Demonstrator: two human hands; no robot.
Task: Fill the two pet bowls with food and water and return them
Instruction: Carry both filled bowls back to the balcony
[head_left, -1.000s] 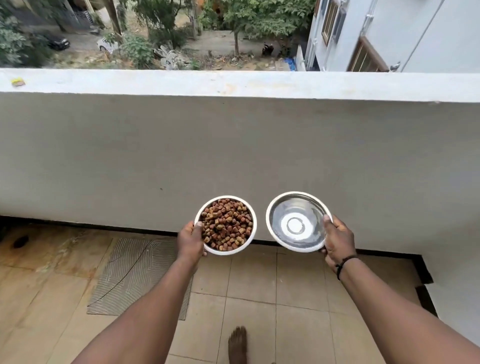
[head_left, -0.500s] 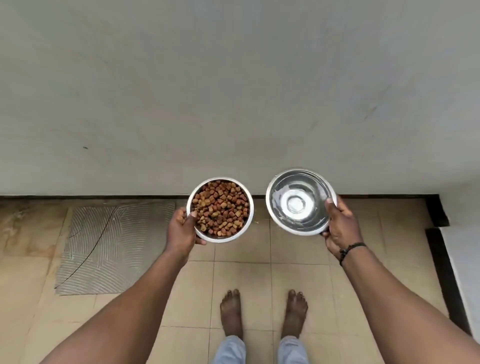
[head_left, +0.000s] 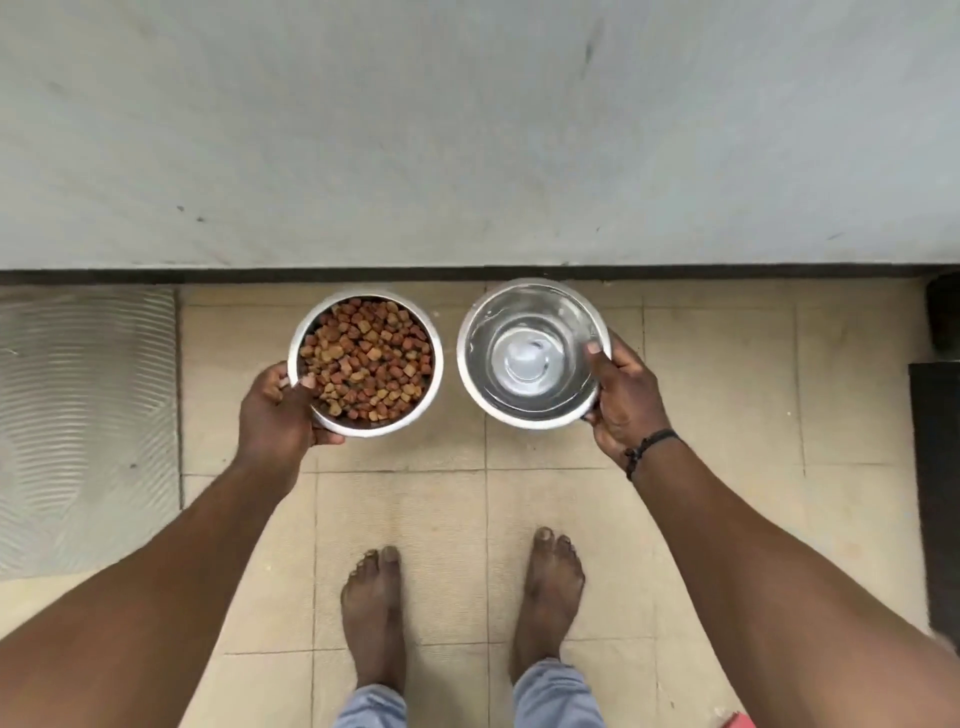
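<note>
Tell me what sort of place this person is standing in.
Probably a balcony or similar outdoor-edge floor, though the now view alone cannot confirm it: beige floor tiles, a plain grey wall with a dark strip at its foot, and a ribbed mat beside the wall.

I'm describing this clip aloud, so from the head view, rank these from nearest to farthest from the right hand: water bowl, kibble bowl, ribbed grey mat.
1. Water bowl: held in the right hand.
2. Kibble bowl: to its left, in the left hand.
3. Ribbed grey mat: far left floor.
</note>
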